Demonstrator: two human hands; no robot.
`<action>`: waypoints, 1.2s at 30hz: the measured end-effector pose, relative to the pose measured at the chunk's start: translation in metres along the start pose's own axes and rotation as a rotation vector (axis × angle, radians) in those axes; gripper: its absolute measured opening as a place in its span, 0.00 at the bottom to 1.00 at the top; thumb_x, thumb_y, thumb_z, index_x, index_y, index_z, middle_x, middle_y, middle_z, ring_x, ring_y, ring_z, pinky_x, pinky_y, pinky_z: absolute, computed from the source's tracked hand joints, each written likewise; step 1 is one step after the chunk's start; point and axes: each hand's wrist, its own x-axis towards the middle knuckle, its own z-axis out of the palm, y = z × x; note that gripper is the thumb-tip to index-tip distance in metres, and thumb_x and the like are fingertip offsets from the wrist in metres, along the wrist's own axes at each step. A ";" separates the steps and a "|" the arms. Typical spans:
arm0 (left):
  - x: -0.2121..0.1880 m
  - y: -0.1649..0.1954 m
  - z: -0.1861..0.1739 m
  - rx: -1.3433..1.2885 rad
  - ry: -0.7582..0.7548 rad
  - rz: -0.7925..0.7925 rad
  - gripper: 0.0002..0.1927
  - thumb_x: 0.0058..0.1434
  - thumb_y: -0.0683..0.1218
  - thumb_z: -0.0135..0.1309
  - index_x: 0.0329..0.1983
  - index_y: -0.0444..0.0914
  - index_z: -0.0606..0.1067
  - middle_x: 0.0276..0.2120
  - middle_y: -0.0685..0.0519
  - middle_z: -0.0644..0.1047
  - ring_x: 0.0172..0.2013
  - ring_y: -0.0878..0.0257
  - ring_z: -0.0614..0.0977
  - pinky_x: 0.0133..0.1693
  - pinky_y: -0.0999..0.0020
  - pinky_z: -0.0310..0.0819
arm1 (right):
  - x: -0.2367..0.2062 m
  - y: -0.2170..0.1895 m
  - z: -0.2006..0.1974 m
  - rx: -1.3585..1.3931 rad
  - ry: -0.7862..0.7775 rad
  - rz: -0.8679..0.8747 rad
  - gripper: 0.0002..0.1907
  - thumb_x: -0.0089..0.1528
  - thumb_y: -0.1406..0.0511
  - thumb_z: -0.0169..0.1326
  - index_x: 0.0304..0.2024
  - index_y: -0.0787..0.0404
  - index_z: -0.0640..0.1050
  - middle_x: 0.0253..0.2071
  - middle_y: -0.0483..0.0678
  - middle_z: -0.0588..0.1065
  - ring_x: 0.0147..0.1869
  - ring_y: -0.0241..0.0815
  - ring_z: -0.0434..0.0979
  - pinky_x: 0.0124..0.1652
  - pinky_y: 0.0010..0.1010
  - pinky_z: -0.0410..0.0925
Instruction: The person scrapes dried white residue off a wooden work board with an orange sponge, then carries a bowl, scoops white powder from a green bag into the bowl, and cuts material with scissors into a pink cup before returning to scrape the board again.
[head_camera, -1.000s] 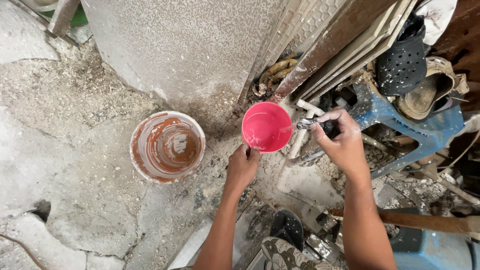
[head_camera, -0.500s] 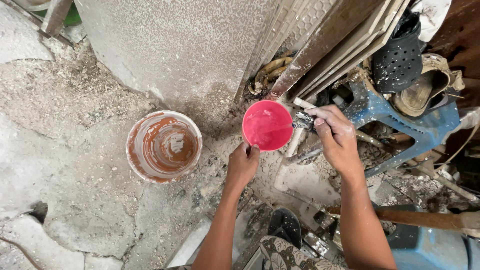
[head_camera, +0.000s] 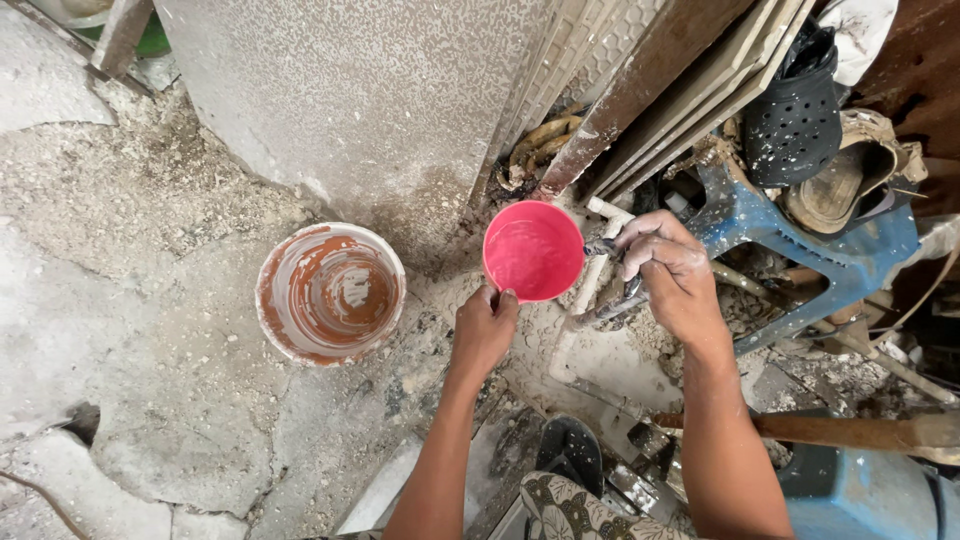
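One head-worn view looks steeply down from above the pink cup (head_camera: 533, 251), fairly close; forearms enter from the bottom edge, a paint-stained bucket (head_camera: 330, 293) lies left of the cup, leaning boards above it

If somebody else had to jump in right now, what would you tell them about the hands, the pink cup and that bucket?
Left hand: grips the near rim of the pink cup and holds it beside the tap.
Right hand: closed around the metal tap on the white pipe.
Cup: holds some pale liquid; how full cannot be told. No stream is visible.
White bucket: stands on the rough ground to the left, smeared reddish-brown inside, apart from both hands.
Done: cup is at the tap, hand on the tap.
Left: probably finishing the fill; the bucket is untouched.
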 end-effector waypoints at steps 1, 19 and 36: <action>0.000 0.000 -0.001 0.002 0.007 0.010 0.17 0.69 0.50 0.46 0.35 0.33 0.76 0.26 0.47 0.79 0.23 0.63 0.78 0.28 0.61 0.71 | 0.000 0.001 0.000 0.007 0.009 0.010 0.13 0.60 0.79 0.43 0.28 0.66 0.78 0.46 0.51 0.74 0.46 0.39 0.74 0.44 0.27 0.66; -0.009 -0.019 -0.048 -0.072 0.144 0.053 0.15 0.65 0.49 0.52 0.34 0.31 0.76 0.24 0.48 0.79 0.25 0.63 0.77 0.31 0.61 0.72 | -0.011 -0.023 0.024 -0.269 0.515 -0.432 0.11 0.76 0.73 0.49 0.40 0.62 0.79 0.55 0.51 0.78 0.61 0.45 0.79 0.58 0.36 0.73; -0.084 -0.078 -0.183 0.262 0.905 -0.255 0.14 0.63 0.52 0.56 0.39 0.36 0.74 0.34 0.40 0.81 0.37 0.39 0.82 0.37 0.45 0.74 | -0.048 0.108 0.314 0.285 -0.697 0.678 0.15 0.73 0.62 0.47 0.59 0.61 0.72 0.43 0.51 0.74 0.43 0.42 0.72 0.42 0.32 0.69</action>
